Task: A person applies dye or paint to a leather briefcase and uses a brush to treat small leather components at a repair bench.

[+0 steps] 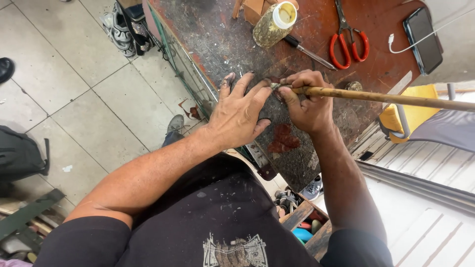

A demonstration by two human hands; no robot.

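My right hand (308, 101) is clenched around a long brown wooden stick (386, 98); my left hand (240, 113) lies flat, fingers spread, on the stained red worktable (321, 29)

Pretty tight past the knuckles: glue jar (275, 22) straight ahead, awl-type tool (309, 51) and red scissors (349, 42) just right of it, phone (423, 39) at the far corner. Long stick (391, 99) barring the right side. Open bench (222, 44) to the left, plus bare patch nearer the body.
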